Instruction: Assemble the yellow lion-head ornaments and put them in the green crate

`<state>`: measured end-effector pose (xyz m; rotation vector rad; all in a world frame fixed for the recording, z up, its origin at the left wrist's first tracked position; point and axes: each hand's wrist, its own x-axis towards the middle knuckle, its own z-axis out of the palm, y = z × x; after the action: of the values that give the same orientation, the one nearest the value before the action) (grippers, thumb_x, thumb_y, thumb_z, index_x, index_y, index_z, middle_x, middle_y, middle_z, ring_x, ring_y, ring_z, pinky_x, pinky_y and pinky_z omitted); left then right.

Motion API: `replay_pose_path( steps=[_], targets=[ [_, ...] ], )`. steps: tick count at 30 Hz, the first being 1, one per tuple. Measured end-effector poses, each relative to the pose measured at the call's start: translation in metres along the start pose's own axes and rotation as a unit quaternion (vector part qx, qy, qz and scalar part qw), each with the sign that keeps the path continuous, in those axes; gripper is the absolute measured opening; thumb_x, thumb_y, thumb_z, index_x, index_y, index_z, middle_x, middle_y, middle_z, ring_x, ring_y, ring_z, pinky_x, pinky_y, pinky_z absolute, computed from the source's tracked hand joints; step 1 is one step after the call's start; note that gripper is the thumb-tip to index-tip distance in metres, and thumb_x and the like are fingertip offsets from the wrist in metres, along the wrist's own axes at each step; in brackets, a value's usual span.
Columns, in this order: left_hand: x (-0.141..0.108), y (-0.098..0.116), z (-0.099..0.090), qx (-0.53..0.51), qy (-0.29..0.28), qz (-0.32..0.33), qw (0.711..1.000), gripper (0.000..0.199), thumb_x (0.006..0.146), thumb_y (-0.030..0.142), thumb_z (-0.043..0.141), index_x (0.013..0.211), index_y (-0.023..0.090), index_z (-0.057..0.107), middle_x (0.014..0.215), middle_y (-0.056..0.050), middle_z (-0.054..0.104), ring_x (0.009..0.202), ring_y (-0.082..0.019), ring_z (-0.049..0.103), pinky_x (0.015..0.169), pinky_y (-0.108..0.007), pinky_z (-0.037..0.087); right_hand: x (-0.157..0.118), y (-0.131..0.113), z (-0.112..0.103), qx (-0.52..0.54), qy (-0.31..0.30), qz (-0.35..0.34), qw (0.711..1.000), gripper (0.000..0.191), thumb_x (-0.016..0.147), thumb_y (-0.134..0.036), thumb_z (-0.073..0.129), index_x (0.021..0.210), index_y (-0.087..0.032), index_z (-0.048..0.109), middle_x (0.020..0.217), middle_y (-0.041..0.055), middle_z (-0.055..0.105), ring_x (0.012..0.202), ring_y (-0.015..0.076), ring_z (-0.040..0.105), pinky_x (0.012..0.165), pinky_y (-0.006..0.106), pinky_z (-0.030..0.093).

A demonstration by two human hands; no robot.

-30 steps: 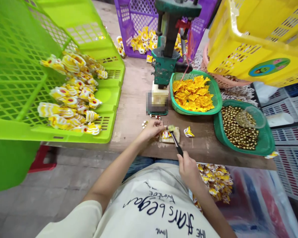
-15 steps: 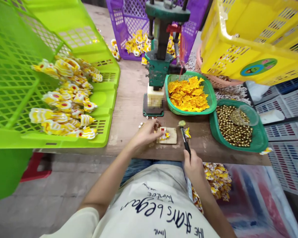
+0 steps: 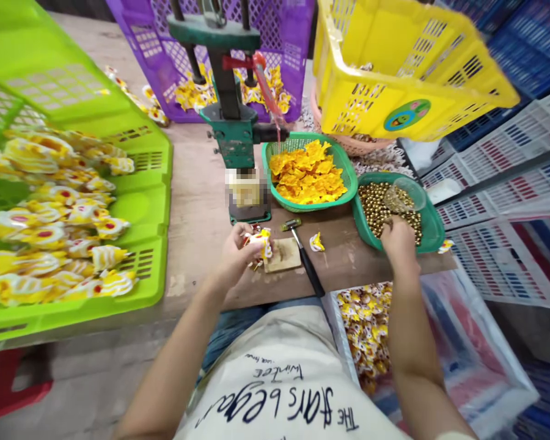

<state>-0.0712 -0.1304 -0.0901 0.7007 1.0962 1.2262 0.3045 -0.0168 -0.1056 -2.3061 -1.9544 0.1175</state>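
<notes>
Closest to me, below the table's front edge, a plastic-lined box (image 3: 343, 342) holds a heap of small yellow-and-white parts (image 3: 364, 324); red and blue stripes show on its lining. On the table (image 3: 197, 183), a black-handled hammer (image 3: 308, 263) lies just right of a small wooden block (image 3: 282, 260). Left of the block, the left hand (image 3: 233, 253) has its fingers drawn in around a glossy yellow-and-white piece (image 3: 262, 242), raised above the tabletop. A loose yellow-and-white piece (image 3: 317, 242) sits right of the hammer.

Over to the right, the right hand (image 3: 399, 238) reaches into a dark green basin (image 3: 433, 238) of gold beads (image 3: 371, 211), fingers bent downward; I can't tell whether they grip one. A clear cup (image 3: 406, 194) rests on those beads.

At far left, a lime-green crate (image 3: 151, 244) carries a pile of striped yellow-and-white pieces (image 3: 50, 214) with red spots. Beyond the block stands a green press (image 3: 231, 137), and beside it a green basket (image 3: 275, 198) full of orange-yellow pieces (image 3: 308, 172).

Farther off, a yellow crate (image 3: 348, 110) sits above a salmon-pink basket (image 3: 371, 146). At the back, a purple crate (image 3: 275, 49) holds more yellow pieces (image 3: 197, 95).
</notes>
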Motion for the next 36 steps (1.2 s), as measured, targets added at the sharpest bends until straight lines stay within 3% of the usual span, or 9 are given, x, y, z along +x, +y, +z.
replay_pose_path(
  steps=[5,8,11,14,16,19,23,28,36],
  targets=[
    [-0.004,-0.007,0.011,-0.1,0.007,-0.058,0.993,0.054,0.072,0.033,0.075,0.119,0.022,0.051,0.092,-0.002,0.068,0.074,-0.015,0.069,0.066,-0.028,0.057,0.037,0.005,0.002,-0.024,-0.078,0.014,0.997,0.014,0.08,-0.02,0.066,0.081,-0.007,0.073,0.089,0.0211,0.071,0.087,0.027,0.064,0.079,0.034,0.043],
    [-0.005,-0.011,0.018,-0.143,-0.001,-0.079,0.987,0.056,0.079,0.037,0.069,0.129,0.018,0.051,0.101,-0.007,0.07,0.085,-0.018,0.07,0.073,-0.032,0.059,0.039,0.004,0.005,-0.017,-0.08,0.016,0.996,0.014,0.077,-0.019,0.07,0.079,-0.006,0.072,0.088,0.0233,0.071,0.086,0.0265,0.064,0.077,0.034,0.043],
    [-0.006,-0.016,0.024,-0.161,-0.028,-0.105,0.981,0.057,0.081,0.033,0.065,0.133,0.017,0.05,0.105,-0.011,0.071,0.089,-0.021,0.07,0.077,-0.035,0.058,0.031,0.004,-0.007,-0.001,-0.055,0.013,0.998,0.017,0.081,-0.02,0.065,0.087,-0.006,0.072,0.093,0.0236,0.071,0.09,0.0257,0.064,0.081,0.034,0.044],
    [-0.005,-0.022,0.031,-0.121,-0.023,-0.089,0.988,0.056,0.08,0.031,0.067,0.132,0.017,0.051,0.104,-0.01,0.071,0.087,-0.02,0.07,0.074,-0.032,0.057,0.003,-0.017,-0.022,0.083,0.013,-0.008,0.996,0.024,0.089,-0.026,0.055,0.099,-0.009,0.07,0.094,0.0194,0.071,0.087,0.024,0.065,0.081,0.035,0.048],
    [-0.005,-0.025,0.037,-0.066,-0.001,-0.06,0.996,0.052,0.081,0.034,0.067,0.129,0.017,0.053,0.102,-0.009,0.071,0.085,-0.018,0.068,0.069,-0.028,0.055,-0.032,-0.047,-0.026,0.243,0.064,-0.059,0.966,0.026,0.09,-0.033,0.056,0.1,-0.014,0.069,0.088,0.013,0.071,0.078,0.0217,0.065,0.074,0.034,0.051],
    [-0.007,-0.027,0.045,0.045,0.028,-0.014,0.998,0.045,0.083,0.038,0.064,0.124,0.019,0.058,0.101,-0.006,0.069,0.082,-0.015,0.064,0.067,-0.024,0.051,-0.094,-0.103,-0.02,0.435,0.019,-0.148,0.888,0.026,0.084,-0.041,0.066,0.097,-0.019,0.07,0.08,0.0057,0.071,0.069,0.0182,0.064,0.065,0.031,0.054],
    [-0.014,-0.028,0.053,0.141,0.042,0.03,0.989,0.038,0.087,0.037,0.058,0.122,0.021,0.06,0.12,-0.006,0.065,0.095,-0.016,0.062,0.078,-0.025,0.05,-0.146,-0.152,-0.003,0.495,0.017,-0.195,0.847,0.015,0.086,-0.034,0.066,0.089,-0.02,0.072,0.082,0.005,0.073,0.075,0.0173,0.067,0.072,0.031,0.056],
    [-0.02,-0.033,0.054,0.185,0.047,0.063,0.98,0.034,0.092,0.035,0.052,0.122,0.022,0.058,0.13,-0.007,0.059,0.114,-0.021,0.057,0.098,-0.031,0.044,-0.151,-0.158,0.007,0.453,0.064,-0.237,0.857,0.015,0.091,-0.023,0.059,0.095,-0.02,0.073,0.088,0.0064,0.073,0.081,0.0175,0.068,0.078,0.032,0.056],
    [-0.024,-0.029,0.056,0.213,0.046,0.085,0.972,0.034,0.09,0.033,0.051,0.121,0.019,0.056,0.126,-0.009,0.061,0.117,-0.022,0.056,0.102,-0.033,0.042,-0.144,-0.163,0.0,0.389,-0.011,-0.252,0.886,0.013,0.088,-0.017,0.053,0.088,-0.021,0.065,0.082,0.0032,0.064,0.075,0.0167,0.059,0.069,0.028,0.049]
  ],
)
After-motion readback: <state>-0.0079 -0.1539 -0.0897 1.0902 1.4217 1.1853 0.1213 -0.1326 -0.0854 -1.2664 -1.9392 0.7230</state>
